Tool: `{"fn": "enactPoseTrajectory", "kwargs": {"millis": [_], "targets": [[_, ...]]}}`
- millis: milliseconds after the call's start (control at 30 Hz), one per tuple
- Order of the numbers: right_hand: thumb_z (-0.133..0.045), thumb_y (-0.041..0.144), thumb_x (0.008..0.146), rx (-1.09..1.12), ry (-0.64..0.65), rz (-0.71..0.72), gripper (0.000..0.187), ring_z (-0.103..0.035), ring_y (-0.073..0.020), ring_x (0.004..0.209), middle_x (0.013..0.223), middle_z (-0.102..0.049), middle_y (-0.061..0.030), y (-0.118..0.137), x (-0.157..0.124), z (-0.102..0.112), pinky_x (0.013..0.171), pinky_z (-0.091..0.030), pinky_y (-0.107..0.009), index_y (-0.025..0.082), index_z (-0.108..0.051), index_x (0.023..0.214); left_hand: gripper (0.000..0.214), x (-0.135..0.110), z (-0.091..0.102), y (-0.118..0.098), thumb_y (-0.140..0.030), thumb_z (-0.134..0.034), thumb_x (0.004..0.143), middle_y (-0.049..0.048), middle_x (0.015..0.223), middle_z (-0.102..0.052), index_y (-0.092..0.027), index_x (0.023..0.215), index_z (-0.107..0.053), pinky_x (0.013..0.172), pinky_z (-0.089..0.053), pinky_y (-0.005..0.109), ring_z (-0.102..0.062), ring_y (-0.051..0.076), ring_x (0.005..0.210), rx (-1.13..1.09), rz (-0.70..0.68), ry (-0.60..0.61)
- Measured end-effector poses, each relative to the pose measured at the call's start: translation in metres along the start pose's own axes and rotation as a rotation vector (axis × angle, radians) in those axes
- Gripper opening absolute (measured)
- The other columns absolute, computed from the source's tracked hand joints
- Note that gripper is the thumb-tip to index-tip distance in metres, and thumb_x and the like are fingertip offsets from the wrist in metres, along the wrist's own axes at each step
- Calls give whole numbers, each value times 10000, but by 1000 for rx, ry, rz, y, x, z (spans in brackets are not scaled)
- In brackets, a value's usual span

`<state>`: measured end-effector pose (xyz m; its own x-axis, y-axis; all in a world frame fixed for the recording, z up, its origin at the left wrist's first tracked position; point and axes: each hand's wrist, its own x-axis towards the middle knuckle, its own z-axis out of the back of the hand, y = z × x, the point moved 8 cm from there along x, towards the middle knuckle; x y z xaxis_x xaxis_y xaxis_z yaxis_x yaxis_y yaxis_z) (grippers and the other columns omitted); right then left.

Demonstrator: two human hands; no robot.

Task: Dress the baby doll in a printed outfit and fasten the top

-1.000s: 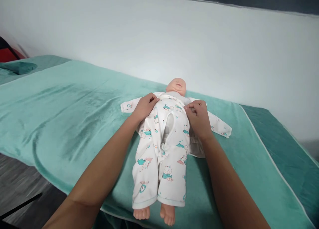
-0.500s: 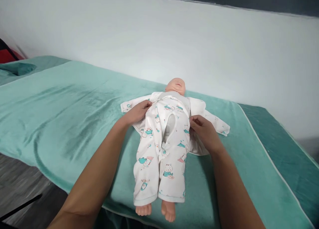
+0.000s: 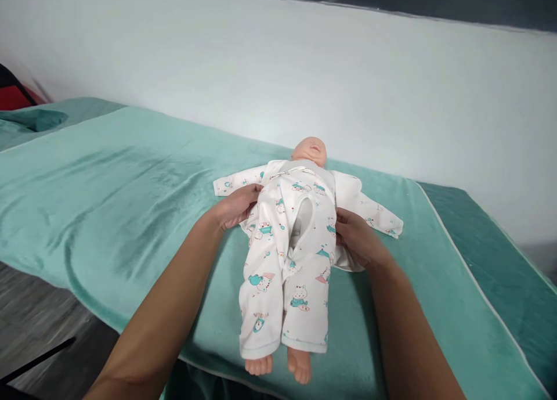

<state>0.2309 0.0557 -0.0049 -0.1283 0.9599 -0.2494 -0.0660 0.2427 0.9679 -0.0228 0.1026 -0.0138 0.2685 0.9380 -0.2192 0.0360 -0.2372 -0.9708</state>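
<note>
Relay: Starting with the head view, the only one I get: where's the doll?

Operator: I see the pale pink plastic baby doll (image 3: 310,150) on its back on the teal plush blanket (image 3: 122,202), its head towards the white wall (image 3: 217,69), its bare feet (image 3: 299,365) nearest me.

Relay: And the hands?

Operator: The left hand (image 3: 238,206) and the right hand (image 3: 359,235) flank the doll's middle, fingers loosely curled and seeming to touch the sides of the white printed cloth trousers (image 3: 311,255). Some fingertips are hidden, so I can't tell whether either pinches cloth.

Relay: How far along?

Operator: I'd call the trousers nearly done: feet through both cuffs, waistband (image 3: 300,169) high on the belly. The white printed long-sleeved jacket (image 3: 348,185) spreads beneath, sleeves out sideways, front open; closing it looks not yet done.
</note>
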Motion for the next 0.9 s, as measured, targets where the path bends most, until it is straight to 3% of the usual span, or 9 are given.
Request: {"fn": "enactPoseTrajectory", "kwargs": {"millis": [167,433,567,700,900], "targets": [[-818,416,652,-7,50,18,318,-597,-154,653,758,-699,-18,5,-2,-5,542,-464,-268,199,-703,855,250,-13,-12,-3,-220,-686,746,73,830,-742,-191,995,-698,719,-573,349,-709,242,842,-38,1,50],[-825,366,599,44,-74,117,337,-654,-214,720,740,-709,2,3,5,-7,665,-536,-363,213,-698,870,379,-21,-24,-7,-202,-771,651,68,944,-775,-204,1028,-732,792,-580,339,-704,285,981,16,-52,139],[-789,334,605,60,-73,111,334,-658,-218,767,807,-731,-7,1,10,-12,686,-546,-358,204,-686,894,451,-21,-26,-4,-191,-785,622,77,964,-778,-196,1069,-727,769,-585,329,-707,277,954,4,-48,164],[-734,283,623,46,-91,78,331,-668,-242,799,882,-753,-35,-3,13,-12,710,-558,-384,204,-696,942,507,-20,-26,0,-175,-766,636,85,988,-775,-201,1139,-709,640,-581,285,-720,261,877,10,-25,145],[-715,325,662,-120,-186,212,315,-667,-328,963,908,-765,-69,7,13,-7,774,-563,-427,221,-720,959,590,-19,-32,2,-91,-742,604,72,954,-777,-203,1181,-691,617,-586,265,-728,221,776,-142,-21,115]]}}
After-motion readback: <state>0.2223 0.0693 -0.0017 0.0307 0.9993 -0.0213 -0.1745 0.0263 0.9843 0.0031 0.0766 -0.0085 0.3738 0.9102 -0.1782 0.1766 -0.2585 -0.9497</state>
